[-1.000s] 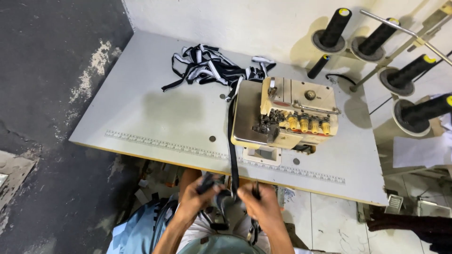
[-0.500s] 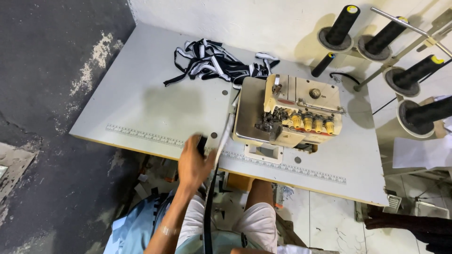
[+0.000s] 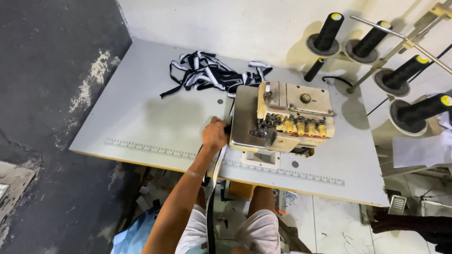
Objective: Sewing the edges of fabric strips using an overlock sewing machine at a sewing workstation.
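My left hand [image 3: 214,135] is on the white table [image 3: 141,117], closed around a long black-and-white fabric strip [image 3: 210,221]. The hand sits right against the left side of the cream overlock sewing machine [image 3: 287,117]. From my hand the strip hangs down over the table's front edge, between my knees. A tangled pile of the same black-and-white strips [image 3: 212,75] lies behind the machine at the back of the table. My right hand is out of view.
Several black thread cones [image 3: 409,70] stand on a rack to the right, and a smaller one [image 3: 314,69] lies on the table. A measuring scale [image 3: 155,149] runs along the table's front edge. Dark floor lies to the left, white tiles below right.
My left hand has risen from below the table edge up to the machine's left side, carrying the strip. My right hand has dropped out of sight. The view has moved closer.
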